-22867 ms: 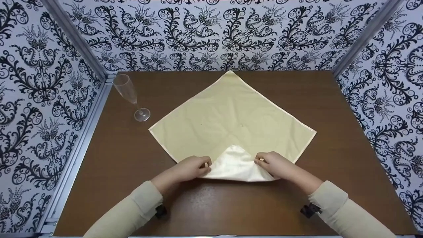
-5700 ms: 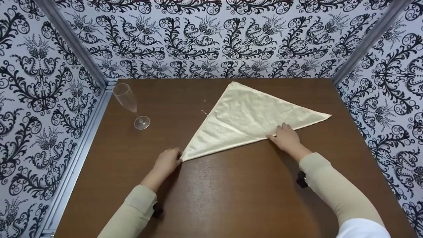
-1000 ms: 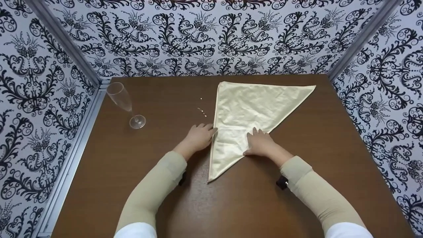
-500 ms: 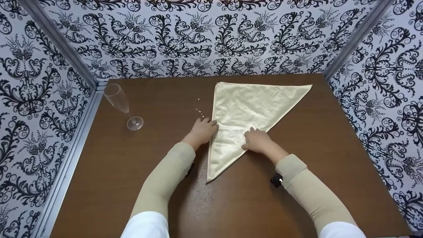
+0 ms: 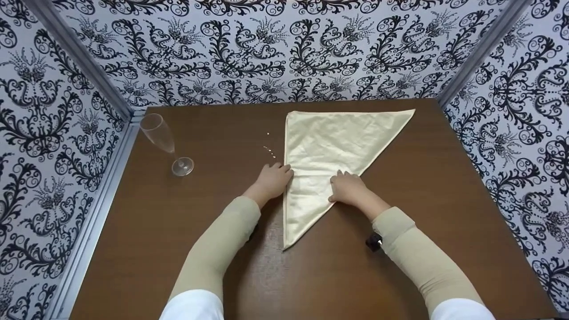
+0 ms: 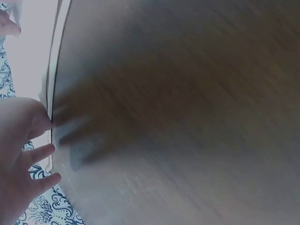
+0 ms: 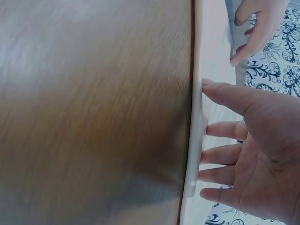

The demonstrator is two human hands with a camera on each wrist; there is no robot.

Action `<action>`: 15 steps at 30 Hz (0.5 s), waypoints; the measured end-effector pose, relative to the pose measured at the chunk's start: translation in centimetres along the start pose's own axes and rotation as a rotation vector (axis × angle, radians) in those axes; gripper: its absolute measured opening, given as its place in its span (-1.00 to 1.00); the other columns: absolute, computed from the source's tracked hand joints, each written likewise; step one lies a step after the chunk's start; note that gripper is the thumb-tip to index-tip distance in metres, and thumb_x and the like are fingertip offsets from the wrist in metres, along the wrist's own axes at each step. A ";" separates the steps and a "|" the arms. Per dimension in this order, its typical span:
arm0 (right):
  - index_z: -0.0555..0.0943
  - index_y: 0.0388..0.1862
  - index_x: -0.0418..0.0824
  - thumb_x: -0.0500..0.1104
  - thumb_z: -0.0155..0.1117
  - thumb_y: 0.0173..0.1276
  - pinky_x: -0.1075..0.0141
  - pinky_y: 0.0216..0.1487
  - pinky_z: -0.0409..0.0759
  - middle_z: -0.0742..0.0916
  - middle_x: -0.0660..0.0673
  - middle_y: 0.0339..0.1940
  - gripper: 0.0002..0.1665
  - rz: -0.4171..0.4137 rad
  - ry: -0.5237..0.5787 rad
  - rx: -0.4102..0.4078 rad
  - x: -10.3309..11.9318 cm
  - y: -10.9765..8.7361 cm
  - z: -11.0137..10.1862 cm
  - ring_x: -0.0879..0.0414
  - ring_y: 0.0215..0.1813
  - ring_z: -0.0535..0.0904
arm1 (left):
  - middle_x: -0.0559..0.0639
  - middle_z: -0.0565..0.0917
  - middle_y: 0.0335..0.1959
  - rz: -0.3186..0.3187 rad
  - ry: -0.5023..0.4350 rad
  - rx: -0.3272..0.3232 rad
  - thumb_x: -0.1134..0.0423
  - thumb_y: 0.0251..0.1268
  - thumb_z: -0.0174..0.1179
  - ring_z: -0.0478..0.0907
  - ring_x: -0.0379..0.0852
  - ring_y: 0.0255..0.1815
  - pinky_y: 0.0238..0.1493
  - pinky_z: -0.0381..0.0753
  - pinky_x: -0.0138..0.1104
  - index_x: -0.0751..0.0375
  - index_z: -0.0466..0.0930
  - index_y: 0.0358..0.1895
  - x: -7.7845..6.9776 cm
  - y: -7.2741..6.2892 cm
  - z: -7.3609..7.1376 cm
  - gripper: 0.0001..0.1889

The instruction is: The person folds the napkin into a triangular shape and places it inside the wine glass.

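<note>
A cream satin cloth napkin (image 5: 329, 138), folded into a triangle, lies flat on the brown table. One straight edge runs down its left side to a point at the front, and another edge lies along the back. My left hand (image 5: 272, 180) touches the left edge with its fingertips; in the left wrist view, its fingers (image 6: 40, 154) are extended at the layered edge. On the slanting right edge rests my right hand (image 5: 349, 189), fingers spread over the cloth. The right wrist view shows those fingers (image 7: 225, 154) straight, lying along the edge with the thumb apart.
A clear champagne flute (image 5: 162, 138) stands at the back left of the table (image 5: 178, 249). Small white specks (image 5: 269, 150) show on the table left of the napkin. Patterned black-and-white walls (image 5: 266, 53) with grey metal posts enclose the back and sides.
Long before, the napkin was an open diamond; it was then folded into a triangle and turned. In the last second it has turned slightly counterclockwise, while both hands stay at its edges.
</note>
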State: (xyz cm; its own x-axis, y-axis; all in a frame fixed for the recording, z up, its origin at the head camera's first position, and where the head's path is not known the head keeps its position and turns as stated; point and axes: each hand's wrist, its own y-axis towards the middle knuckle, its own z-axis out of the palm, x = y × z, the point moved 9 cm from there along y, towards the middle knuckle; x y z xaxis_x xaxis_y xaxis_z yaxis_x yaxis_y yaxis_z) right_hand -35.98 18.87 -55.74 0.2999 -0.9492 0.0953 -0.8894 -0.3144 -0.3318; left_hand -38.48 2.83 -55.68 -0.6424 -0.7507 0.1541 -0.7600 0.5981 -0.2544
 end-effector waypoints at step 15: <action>0.56 0.16 -0.27 0.02 0.48 0.07 -0.27 0.29 0.22 0.35 -0.46 0.40 -0.30 -0.108 0.046 0.013 -1.5 0.1 -0.3 -0.48 0.38 0.20 | 0.02 0.57 0.15 0.039 -0.027 -0.088 0.26 0.49 -0.06 0.40 0.05 0.24 0.23 0.39 0.07 0.14 0.55 0.14 -1.2 -1.8 -0.7 -0.71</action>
State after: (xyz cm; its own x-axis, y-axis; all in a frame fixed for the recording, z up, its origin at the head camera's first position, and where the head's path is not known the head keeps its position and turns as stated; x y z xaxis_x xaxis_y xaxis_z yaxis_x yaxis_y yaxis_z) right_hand -36.66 20.25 -55.66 0.3772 -0.9097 0.1737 -0.8482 -0.4146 -0.3296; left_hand -36.46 2.87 -54.73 -0.6698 -0.7329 0.1195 -0.7408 0.6485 -0.1750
